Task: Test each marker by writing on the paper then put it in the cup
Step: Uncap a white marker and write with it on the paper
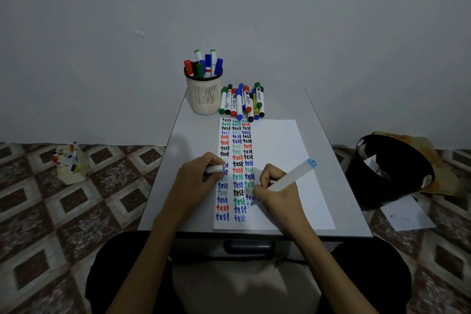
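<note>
Tabletop [193, 135], paper [280, 150] near edge, right hand [275, 194] gripping marker [290, 178], left hand [196, 181] cap [215, 169]

Both bare forearms [153, 242] reach forward from the lower edge, angling in toward each other. The left hand [195, 182] lies palm down, fingers curled, thumb and forefinger pinching a cap [215, 169]. The right hand [276, 187] is knuckles up, fingers curled in a writing grip round a marker [290, 177], wrist bent inward.

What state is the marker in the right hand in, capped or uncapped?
Uncapped. The right hand holds the marker with its tip on the paper, and the left hand holds the cap.
</note>
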`<state>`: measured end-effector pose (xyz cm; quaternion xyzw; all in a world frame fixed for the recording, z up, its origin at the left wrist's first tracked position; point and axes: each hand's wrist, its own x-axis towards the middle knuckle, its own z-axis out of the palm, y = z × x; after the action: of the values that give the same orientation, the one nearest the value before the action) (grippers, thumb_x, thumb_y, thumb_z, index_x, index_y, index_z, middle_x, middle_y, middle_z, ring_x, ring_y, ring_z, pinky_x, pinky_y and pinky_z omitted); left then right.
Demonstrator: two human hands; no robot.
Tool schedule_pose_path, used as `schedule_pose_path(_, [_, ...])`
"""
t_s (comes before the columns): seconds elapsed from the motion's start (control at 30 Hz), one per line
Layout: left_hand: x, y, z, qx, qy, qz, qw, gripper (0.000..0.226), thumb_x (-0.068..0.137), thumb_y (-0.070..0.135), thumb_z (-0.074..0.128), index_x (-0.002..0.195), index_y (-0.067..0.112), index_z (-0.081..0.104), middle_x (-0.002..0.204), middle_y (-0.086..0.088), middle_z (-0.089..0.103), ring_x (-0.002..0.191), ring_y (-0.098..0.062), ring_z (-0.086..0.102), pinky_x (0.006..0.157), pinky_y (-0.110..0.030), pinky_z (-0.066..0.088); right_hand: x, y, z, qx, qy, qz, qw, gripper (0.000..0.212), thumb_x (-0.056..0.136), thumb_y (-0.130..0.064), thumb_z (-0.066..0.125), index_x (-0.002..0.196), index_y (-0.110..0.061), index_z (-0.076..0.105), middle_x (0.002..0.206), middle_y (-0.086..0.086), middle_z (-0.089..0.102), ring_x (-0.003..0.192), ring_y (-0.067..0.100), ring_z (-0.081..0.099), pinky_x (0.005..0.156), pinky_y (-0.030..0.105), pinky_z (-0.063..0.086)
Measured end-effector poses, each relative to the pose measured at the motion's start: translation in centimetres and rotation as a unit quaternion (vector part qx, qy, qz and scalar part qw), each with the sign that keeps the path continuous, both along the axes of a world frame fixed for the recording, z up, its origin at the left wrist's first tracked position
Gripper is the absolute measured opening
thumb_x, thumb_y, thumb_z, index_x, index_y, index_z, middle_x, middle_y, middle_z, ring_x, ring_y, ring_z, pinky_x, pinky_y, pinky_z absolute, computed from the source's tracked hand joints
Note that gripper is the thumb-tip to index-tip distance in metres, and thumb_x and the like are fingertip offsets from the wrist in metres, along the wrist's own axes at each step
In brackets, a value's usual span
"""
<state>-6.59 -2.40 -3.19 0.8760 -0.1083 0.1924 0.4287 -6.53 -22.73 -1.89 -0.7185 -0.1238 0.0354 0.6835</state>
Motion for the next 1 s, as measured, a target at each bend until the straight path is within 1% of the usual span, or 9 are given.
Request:
schedule_pose_path(0.1, [0.06, 0.03, -0.06, 0.001, -0.003, 0.002, 1.000, 0.014, 0.086, 0.019, 0.064, 0.093, 0.010, 0.057, 0.094, 0.002, 0.067, 0.086, -0.009, 0.066, 0.068, -0.020, 0.056, 0.04, -0.13, -0.08, -0.011, -0.014, -0.003, 1.000, 0.039, 0.079, 0.012, 0.060, 0.061, -0.014, 0.036, 0.064, 0.006, 0.053, 0.078, 0.023, 0.062, 0.059, 0.030, 0.053])
schedule_pose_path(0.23, [0.12, -0.06, -0.10, 0.003, -0.008, 0.004, 1.000, 0.014, 0.085, 0.018, 0.065, 0.093, 0.009, 0.057, 0.093, 0.002, 0.067, 0.085, -0.007, 0.066, 0.067, -0.018, 0.056, 0.11, -0.17, -0.10, -0.029, -0.017, -0.004, 0.999, 0.034, 0.071, 0.002, 0.063, 0.059, -0.017, 0.037, 0.066, 0.019, 0.049, 0.073, 0.035, 0.058, 0.059, 0.042, 0.055])
schedule_pose_path(0.33, [0.14, -0.06, -0.13, 0.005, -0.016, 0.008, 1.000, 0.013, 0.085, 0.017, 0.065, 0.093, 0.010, 0.058, 0.091, 0.003, 0.067, 0.085, -0.003, 0.064, 0.066, -0.019, 0.055, 0.00, -0.16, 0.12, -0.021, -0.009, -0.003, 1.000, 0.032, 0.070, 0.000, 0.062, 0.059, -0.016, 0.037, 0.063, 0.010, 0.048, 0.072, 0.021, 0.058, 0.058, 0.032, 0.054])
schedule_pose_path(0.43, [0.17, 0.05, -0.21, 0.010, -0.017, 0.002, 1.000, 0.013, 0.086, 0.020, 0.064, 0.093, 0.010, 0.058, 0.092, 0.002, 0.068, 0.085, -0.004, 0.064, 0.066, -0.019, 0.055, -0.11, -0.34, 0.14, -0.011, -0.007, -0.017, 1.000, 0.036, 0.079, 0.015, 0.058, 0.063, -0.008, 0.035, 0.053, -0.007, 0.050, 0.061, 0.000, 0.058, 0.050, 0.017, 0.047])
schedule_pose_path(0.5, [0.18, 0.11, -0.21, 0.007, -0.014, -0.002, 1.000, 0.015, 0.086, 0.023, 0.062, 0.093, 0.012, 0.057, 0.092, 0.002, 0.067, 0.085, -0.007, 0.065, 0.066, -0.023, 0.056, -0.09, -0.32, 0.08, -0.013, -0.008, -0.014, 1.000, 0.036, 0.080, 0.014, 0.059, 0.064, -0.008, 0.035, 0.055, -0.007, 0.051, 0.064, 0.003, 0.058, 0.053, 0.020, 0.048])
schedule_pose_path(0.63, [0.15, 0.04, -0.10, 0.012, -0.013, 0.003, 1.000, 0.013, 0.086, 0.023, 0.063, 0.093, 0.013, 0.058, 0.090, 0.003, 0.067, 0.083, -0.009, 0.065, 0.066, -0.027, 0.056, -0.07, -0.23, 0.14, -0.006, -0.005, -0.009, 1.000, 0.028, 0.069, -0.004, 0.060, 0.060, -0.013, 0.035, 0.064, 0.011, 0.046, 0.073, 0.024, 0.056, 0.064, 0.041, 0.054])
schedule_pose_path(0.8, [0.14, 0.01, -0.06, 0.014, -0.012, 0.004, 1.000, 0.014, 0.086, 0.022, 0.064, 0.093, 0.011, 0.057, 0.091, 0.001, 0.067, 0.083, -0.010, 0.066, 0.066, -0.026, 0.056, -0.03, -0.42, 0.23, 0.005, 0.007, -0.004, 1.000, 0.031, 0.073, 0.006, 0.061, 0.062, -0.009, 0.036, 0.057, 0.001, 0.048, 0.060, 0.006, 0.056, 0.052, 0.021, 0.048])
schedule_pose_path(0.87, [0.13, -0.01, -0.07, 0.016, -0.013, 0.006, 1.000, 0.013, 0.086, 0.020, 0.064, 0.093, 0.010, 0.058, 0.091, 0.001, 0.067, 0.083, -0.010, 0.066, 0.067, -0.026, 0.056, -0.03, -0.38, 0.21, 0.008, -0.003, -0.027, 1.000, 0.028, 0.071, 0.004, 0.060, 0.061, -0.008, 0.036, 0.054, 0.000, 0.046, 0.056, 0.007, 0.052, 0.050, 0.021, 0.046])
schedule_pose_path(1.0, [0.09, 0.03, 0.01, 0.017, -0.013, 0.004, 1.000, 0.016, 0.086, 0.023, 0.063, 0.094, 0.010, 0.059, 0.091, 0.000, 0.068, 0.083, -0.011, 0.066, 0.067, -0.029, 0.057, -0.13, -0.09, 0.14, 0.011, -0.008, -0.026, 1.000, 0.024, 0.067, -0.005, 0.057, 0.060, -0.012, 0.034, 0.059, 0.009, 0.043, 0.066, 0.021, 0.051, 0.057, 0.032, 0.048])
